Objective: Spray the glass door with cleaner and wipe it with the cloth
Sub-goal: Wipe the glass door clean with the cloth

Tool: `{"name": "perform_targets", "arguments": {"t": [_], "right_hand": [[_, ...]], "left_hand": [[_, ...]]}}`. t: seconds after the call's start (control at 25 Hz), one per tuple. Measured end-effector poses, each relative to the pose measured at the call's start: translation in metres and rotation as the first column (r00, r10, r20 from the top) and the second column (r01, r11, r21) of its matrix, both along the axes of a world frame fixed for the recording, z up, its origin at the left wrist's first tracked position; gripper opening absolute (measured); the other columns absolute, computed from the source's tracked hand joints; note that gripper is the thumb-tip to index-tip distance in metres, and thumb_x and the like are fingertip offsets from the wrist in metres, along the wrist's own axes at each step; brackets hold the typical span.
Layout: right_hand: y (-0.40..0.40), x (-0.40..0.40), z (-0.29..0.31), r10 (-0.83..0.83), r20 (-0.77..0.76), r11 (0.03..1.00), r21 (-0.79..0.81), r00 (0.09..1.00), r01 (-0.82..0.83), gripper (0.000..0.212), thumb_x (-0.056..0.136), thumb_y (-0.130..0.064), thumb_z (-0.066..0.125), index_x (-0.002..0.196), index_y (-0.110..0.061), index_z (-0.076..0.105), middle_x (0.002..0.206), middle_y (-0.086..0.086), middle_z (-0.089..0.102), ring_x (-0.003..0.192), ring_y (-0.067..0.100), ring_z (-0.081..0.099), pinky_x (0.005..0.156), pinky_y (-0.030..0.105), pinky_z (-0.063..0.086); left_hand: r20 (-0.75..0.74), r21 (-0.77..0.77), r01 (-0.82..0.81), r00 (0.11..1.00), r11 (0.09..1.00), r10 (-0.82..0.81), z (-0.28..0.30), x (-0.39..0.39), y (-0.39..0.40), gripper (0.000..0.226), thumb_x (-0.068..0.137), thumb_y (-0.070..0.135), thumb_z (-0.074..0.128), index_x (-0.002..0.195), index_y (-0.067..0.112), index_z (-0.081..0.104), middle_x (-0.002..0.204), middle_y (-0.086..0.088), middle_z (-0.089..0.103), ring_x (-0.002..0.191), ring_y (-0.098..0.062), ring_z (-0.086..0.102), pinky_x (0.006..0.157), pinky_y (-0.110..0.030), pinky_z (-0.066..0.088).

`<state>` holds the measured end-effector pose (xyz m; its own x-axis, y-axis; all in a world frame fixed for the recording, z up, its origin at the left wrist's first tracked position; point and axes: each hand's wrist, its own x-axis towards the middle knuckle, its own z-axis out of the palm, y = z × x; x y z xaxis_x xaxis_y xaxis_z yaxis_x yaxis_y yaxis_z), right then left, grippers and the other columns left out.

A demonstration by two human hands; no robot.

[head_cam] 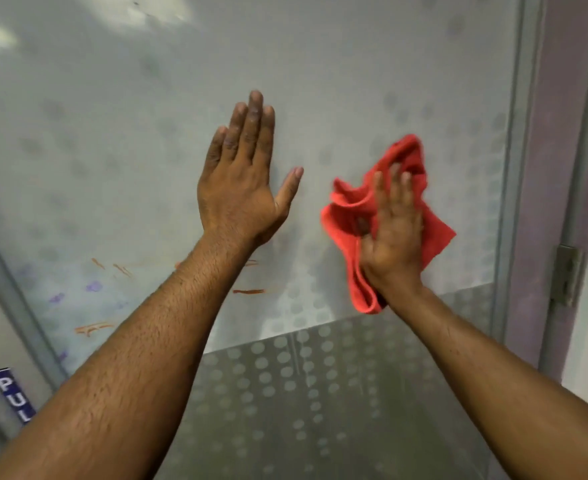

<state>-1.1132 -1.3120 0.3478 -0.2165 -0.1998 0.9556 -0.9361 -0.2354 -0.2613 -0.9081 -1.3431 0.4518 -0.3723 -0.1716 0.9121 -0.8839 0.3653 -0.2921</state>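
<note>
Nearest, two bare forearms reach up and away from the bottom corners toward the glass door [320, 81], which fills most of the view. The door is frosted and printed with rows of pale dots; its lower band is darker and greyer, the upper part milky white. Orange-brown streaks [251, 291] and faint purple smudges [93, 286] mark the glass low on the left, just below and left of the left wrist.

The red cloth [354, 209] is crumpled and lies against the glass on the right side, partly blurred. The right hand [394, 233] lies over it with fingers pointing up and slightly spread, pressing it to the door; the cloth bunches out above, left and below the palm, and whether the thumb hooks into it cannot be told.

The left hand [240, 181] is held flat, fingers straight and together, thumb out to the right, gripping nothing, palm toward the glass.

Farther right stands the grey door frame [517, 168] with a metal hinge [567, 275]. At the far left edge is a blue sign [10, 393] lettered "PUL".
</note>
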Motion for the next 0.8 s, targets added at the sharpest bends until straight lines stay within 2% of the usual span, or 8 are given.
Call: {"name": "perform_targets", "arguments": {"t": [0.08, 0.24, 0.28, 0.44, 0.52, 0.6, 0.76, 0.8], "right_hand": [[-0.006, 0.050, -0.014, 0.085, -0.321, 0.995, 0.077, 0.943, -0.063, 0.073, 0.081, -0.030, 0.051, 0.150, -0.013, 0.033, 0.159, 0.011, 0.024, 0.149, 0.026, 0.015, 0.118, 0.044, 0.011], [-0.001, 0.075, -0.077, 0.224, -0.801, 0.964, 0.267, 0.555, -0.002, 0.070, 0.089, -0.024, 0.055, 0.153, -0.020, 0.027, 0.161, 0.000, 0.013, 0.151, 0.017, 0.005, 0.121, 0.039, 0.001], [-0.003, 0.071, -0.066, 0.205, -0.807, 0.971, 0.241, 0.554, -0.009, 0.071, 0.087, -0.025, 0.054, 0.153, -0.021, 0.028, 0.161, -0.001, 0.014, 0.151, 0.015, 0.004, 0.121, 0.038, 0.003], [-0.009, 0.093, 0.042, 0.030, -0.482, 0.999, 0.035, 0.875, -0.015, 0.064, 0.091, -0.036, 0.048, 0.151, -0.020, 0.033, 0.160, 0.002, 0.022, 0.149, 0.020, 0.016, 0.116, 0.045, 0.015], [-0.015, 0.135, 0.064, 0.022, -0.405, 1.000, 0.013, 0.914, -0.018, 0.065, 0.090, -0.038, 0.050, 0.150, -0.019, 0.035, 0.160, 0.004, 0.025, 0.148, 0.022, 0.020, 0.117, 0.046, 0.014], [-0.021, 0.173, 0.032, 0.134, -0.522, 0.990, 0.108, 0.842, -0.090, 0.066, 0.090, -0.037, 0.051, 0.151, -0.019, 0.033, 0.160, 0.005, 0.023, 0.149, 0.022, 0.018, 0.118, 0.044, 0.006], [-0.011, 0.144, -0.040, 0.290, -0.840, 0.952, 0.302, 0.458, -0.049, 0.065, 0.093, -0.024, 0.048, 0.154, -0.021, 0.024, 0.161, 0.000, 0.015, 0.150, 0.016, 0.007, 0.121, 0.037, 0.002], [-0.010, 0.125, -0.029, 0.246, -0.838, 0.967, 0.247, 0.486, -0.064, 0.069, 0.089, -0.023, 0.049, 0.153, -0.020, 0.023, 0.160, 0.002, 0.018, 0.150, 0.016, 0.011, 0.121, 0.038, 0.008]], "left_hand": [[-0.069, -0.010, -0.024, 0.997, 1.000, 0.023, 0.019, 0.024, -0.003, 0.076, 0.101, 0.057, 0.024, 0.158, 0.010, 0.008, 0.167, -0.008, 0.006, 0.154, -0.020, 0.004, 0.124, -0.033, 0.002], [-0.120, -0.034, -0.090, 0.989, 0.995, 0.085, 0.042, 0.089, -0.010, 0.074, 0.102, 0.056, 0.024, 0.158, 0.010, 0.008, 0.166, -0.010, 0.006, 0.154, -0.022, 0.004, 0.123, -0.033, 0.002], [-0.145, -0.026, -0.109, 0.984, 0.994, 0.105, 0.044, 0.106, -0.012, 0.074, 0.102, 0.056, 0.023, 0.158, 0.011, 0.007, 0.167, -0.010, 0.005, 0.154, -0.022, 0.003, 0.124, -0.033, 0.002], [-0.259, -0.012, -0.152, 0.955, 0.988, 0.143, 0.054, 0.155, -0.020, 0.074, 0.102, 0.057, 0.020, 0.158, 0.011, 0.003, 0.167, -0.011, 0.001, 0.154, -0.023, 0.000, 0.123, -0.033, -0.001], [-0.263, -0.005, -0.164, 0.952, 0.986, 0.157, 0.060, 0.170, -0.021, 0.074, 0.102, 0.056, 0.020, 0.158, 0.010, 0.003, 0.166, -0.012, 0.001, 0.154, -0.023, 0.000, 0.122, -0.033, -0.002], [-0.248, 0.004, -0.172, 0.954, 0.985, 0.167, 0.060, 0.184, -0.022, 0.074, 0.103, 0.055, 0.020, 0.158, 0.009, 0.004, 0.166, -0.012, 0.003, 0.154, -0.024, 0.001, 0.122, -0.033, -0.002], [-0.250, 0.024, -0.177, 0.952, 0.984, 0.177, 0.050, 0.208, -0.019, 0.074, 0.102, 0.056, 0.019, 0.158, 0.009, 0.005, 0.166, -0.013, 0.003, 0.154, -0.025, 0.001, 0.123, -0.035, -0.001], [-0.247, 0.036, -0.182, 0.951, 0.983, 0.186, 0.047, 0.217, -0.019, 0.074, 0.102, 0.056, 0.019, 0.158, 0.010, 0.004, 0.166, -0.012, 0.003, 0.154, -0.024, 0.001, 0.123, -0.036, 0.000]]}}
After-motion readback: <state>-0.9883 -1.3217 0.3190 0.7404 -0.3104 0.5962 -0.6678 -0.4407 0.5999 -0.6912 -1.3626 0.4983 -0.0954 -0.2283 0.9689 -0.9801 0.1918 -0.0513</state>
